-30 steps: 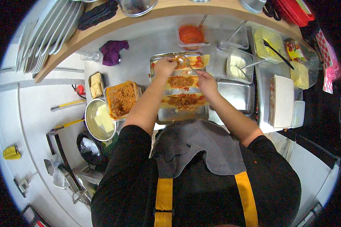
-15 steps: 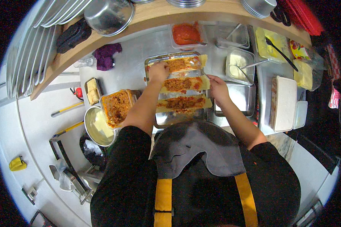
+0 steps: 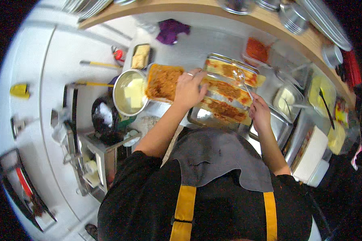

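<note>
My right hand (image 3: pixel 260 111) grips a metal spoon (image 3: pixel 245 86), its bowl over the farthest of three filled pasta sheets (image 3: pixel 249 76). The sheets lie side by side on a shallow metal tray (image 3: pixel 198 117), each with a band of reddish-brown minced filling (image 3: pixel 225 110). My left hand (image 3: pixel 190 89) holds nothing, fingers apart, between the tray and a clear tub of minced filling (image 3: pixel 161 83). It hides the tub's right edge and the sheets' left ends; whether it touches either, I cannot tell.
Left of the tub stand a metal pot with pale yellow slabs (image 3: pixel 133 94) and a small tin of yellowish pieces (image 3: pixel 140 56). Behind the tray is red sauce (image 3: pixel 256 50); to the right, a white cream tub (image 3: pixel 286 100). A wooden shelf (image 3: pixel 205 9) overhangs the back.
The view has turned, shifting the worktop rightward. My left hand has left the far pasta sheet and come to the filling tub's edge. The spoon now shows plainly over that sheet.
</note>
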Tool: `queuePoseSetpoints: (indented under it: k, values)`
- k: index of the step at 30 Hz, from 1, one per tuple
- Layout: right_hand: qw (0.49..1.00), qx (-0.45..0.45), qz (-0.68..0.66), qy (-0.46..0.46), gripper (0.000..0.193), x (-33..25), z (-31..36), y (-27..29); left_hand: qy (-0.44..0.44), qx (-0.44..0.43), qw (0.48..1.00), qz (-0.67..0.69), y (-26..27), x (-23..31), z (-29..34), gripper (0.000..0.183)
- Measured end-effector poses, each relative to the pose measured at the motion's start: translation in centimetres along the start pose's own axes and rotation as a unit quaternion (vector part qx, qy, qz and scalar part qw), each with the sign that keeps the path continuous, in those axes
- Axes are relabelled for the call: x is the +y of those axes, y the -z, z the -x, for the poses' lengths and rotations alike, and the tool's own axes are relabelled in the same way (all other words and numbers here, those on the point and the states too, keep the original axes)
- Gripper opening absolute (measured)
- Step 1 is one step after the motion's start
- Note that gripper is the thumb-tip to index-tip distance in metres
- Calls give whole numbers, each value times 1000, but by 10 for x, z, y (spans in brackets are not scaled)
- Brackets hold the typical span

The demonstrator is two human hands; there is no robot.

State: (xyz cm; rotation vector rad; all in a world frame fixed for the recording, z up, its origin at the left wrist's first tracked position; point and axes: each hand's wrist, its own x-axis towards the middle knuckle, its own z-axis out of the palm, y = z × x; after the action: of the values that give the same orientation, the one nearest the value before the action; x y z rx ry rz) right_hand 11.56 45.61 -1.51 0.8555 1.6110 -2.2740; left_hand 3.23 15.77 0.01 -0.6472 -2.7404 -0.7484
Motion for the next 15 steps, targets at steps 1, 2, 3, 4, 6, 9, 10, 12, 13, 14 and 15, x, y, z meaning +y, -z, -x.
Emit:
queuePoseSetpoints:
  k: [1, 2, 3, 4, 6, 9, 10, 12, 13, 14, 15]
  values:
    - [999, -39, 11, 5, 37, -2, 0, -11, 31, 15, 998, -51, 19, -9, 10, 46]
    - [997, -77, 22, 11, 38, -4, 0, -24, 81, 42, 993, -68, 39, -20, 23, 44]
    - [994, -104, 29, 5, 38, -7, 1, -36, 130, 70, 985, -83, 57, -30, 37, 43]
    - [987, -150, 55, 13, 38, -10, 1, -51, 178, 98, 974, -96, 73, -40, 53, 41]
    - [975, -198, 105, -11, 38, -13, 2, -87, 242, 133, 954, -119, 99, -56, 87, 39]
    - [943, -293, 155, 4, 39, -7, 15, -138, 298, 154, 932, -136, 123, -71, 143, 40]
    - [933, -323, 157, 17, 39, -5, 17, -153, 307, 155, 929, -137, 127, -77, 161, 41]
    - [922, -318, 222, -10, 47, 4, 17, -181, 329, 141, 923, -139, 130, -93, 191, 35]
    - [919, -314, 239, -15, 49, 12, 18, -194, 342, 132, 919, -143, 130, -105, 204, 33]
    - [916, -309, 256, -19, 52, 21, 19, -205, 354, 123, 916, -146, 129, -119, 215, 31]
    - [901, -293, 319, 6, 57, 28, 20, -212, 367, 110, 908, -168, 128, -137, 224, 31]
